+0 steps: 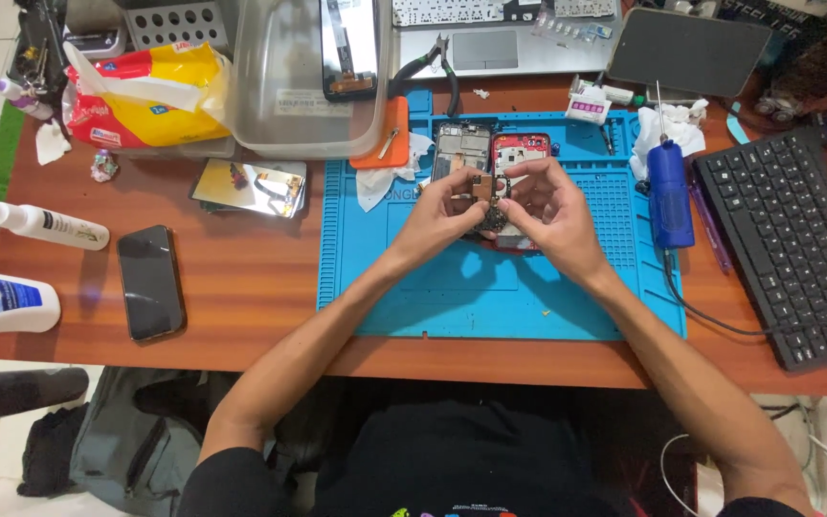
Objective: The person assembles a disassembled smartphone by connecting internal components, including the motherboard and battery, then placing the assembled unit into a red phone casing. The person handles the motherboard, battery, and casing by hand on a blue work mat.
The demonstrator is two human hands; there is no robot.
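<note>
Two hands, left and right, pinch a small part over the mat; the wooden counter lies bare along its near edge.

Single head-worn view, looking steeply down from above, fairly near, over the blue mat

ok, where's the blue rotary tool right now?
Head view: the blue rotary tool lies at the right edge of the blue work mat, between the right hand and the black keyboard.
</note>
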